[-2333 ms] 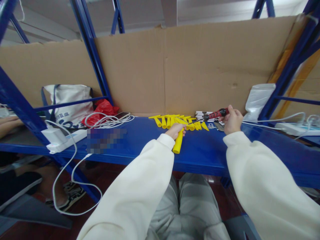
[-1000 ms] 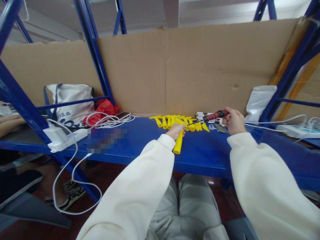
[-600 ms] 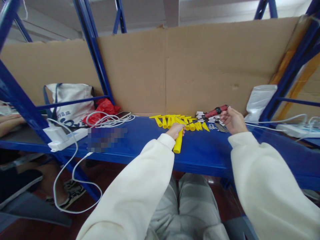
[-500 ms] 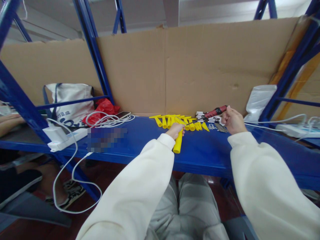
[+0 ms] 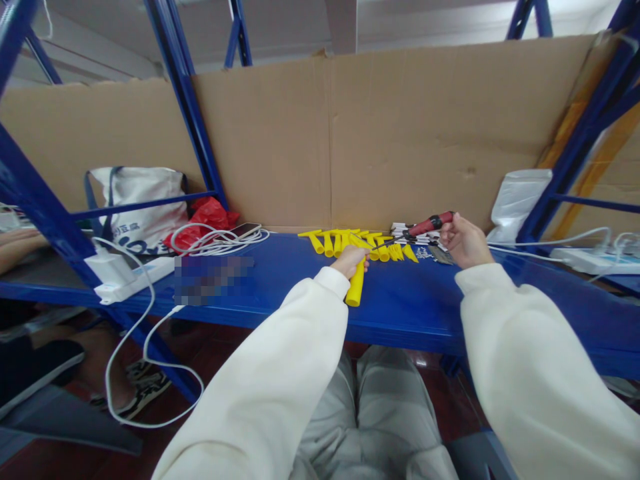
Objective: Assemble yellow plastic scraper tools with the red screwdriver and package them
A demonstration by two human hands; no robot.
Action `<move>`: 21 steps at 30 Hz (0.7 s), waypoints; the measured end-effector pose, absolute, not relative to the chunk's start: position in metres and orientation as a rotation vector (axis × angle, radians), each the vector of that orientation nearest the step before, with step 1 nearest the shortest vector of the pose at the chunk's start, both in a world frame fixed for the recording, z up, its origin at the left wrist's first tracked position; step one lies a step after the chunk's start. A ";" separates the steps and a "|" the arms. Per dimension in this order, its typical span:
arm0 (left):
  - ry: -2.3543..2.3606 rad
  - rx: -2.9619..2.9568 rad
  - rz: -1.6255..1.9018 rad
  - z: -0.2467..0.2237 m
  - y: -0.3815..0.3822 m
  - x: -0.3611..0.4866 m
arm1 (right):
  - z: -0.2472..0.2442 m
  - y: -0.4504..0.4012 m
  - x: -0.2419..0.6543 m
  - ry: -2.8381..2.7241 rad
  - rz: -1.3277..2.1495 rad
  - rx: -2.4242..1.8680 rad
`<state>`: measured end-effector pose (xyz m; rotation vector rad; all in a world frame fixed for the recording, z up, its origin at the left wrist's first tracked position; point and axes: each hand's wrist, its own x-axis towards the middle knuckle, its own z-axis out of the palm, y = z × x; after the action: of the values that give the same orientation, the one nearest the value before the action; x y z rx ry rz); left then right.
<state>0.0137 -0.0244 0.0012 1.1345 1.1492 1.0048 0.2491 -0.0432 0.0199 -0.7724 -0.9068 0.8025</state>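
My left hand (image 5: 353, 261) is closed round a yellow tube-shaped handle (image 5: 355, 287), whose wider end points toward me over the blue table. My right hand (image 5: 463, 240) pinches the end of a screwdriver (image 5: 429, 225) with a dark red and black grip. Its thin shaft slants down to the left and meets the yellow piece at my left hand; the exact contact is hidden by my fingers. Behind my hands lies a row of similar yellow T-shaped pieces (image 5: 329, 244). Small pointed yellow parts (image 5: 410, 253) and tiny metal bits (image 5: 424, 253) lie below the screwdriver.
A cardboard wall (image 5: 400, 133) closes off the back of the blue table (image 5: 400, 300). Left stand a cloth bag (image 5: 145, 200), a red plastic bag (image 5: 207, 217), coiled white cable (image 5: 215, 241) and a power strip (image 5: 135, 280). Another person's arm (image 5: 20, 247) shows far left.
Hardly anything differs. My left hand stays on the yellow handle, and my right fingers have shifted slightly at the end of the screwdriver.
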 end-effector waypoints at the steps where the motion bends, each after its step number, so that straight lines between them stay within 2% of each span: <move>1: 1.150 1.134 1.002 0.001 -0.024 0.014 | 0.020 -0.043 0.248 -0.914 0.804 -0.773; 21: 1.153 1.118 0.998 0.003 -0.027 0.013 | 0.020 -0.042 0.247 -0.896 0.823 -0.770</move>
<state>0.0130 -0.0265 0.0032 1.1180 1.1532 0.9982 0.2473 -0.0419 0.0201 -0.7701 -0.8956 0.8234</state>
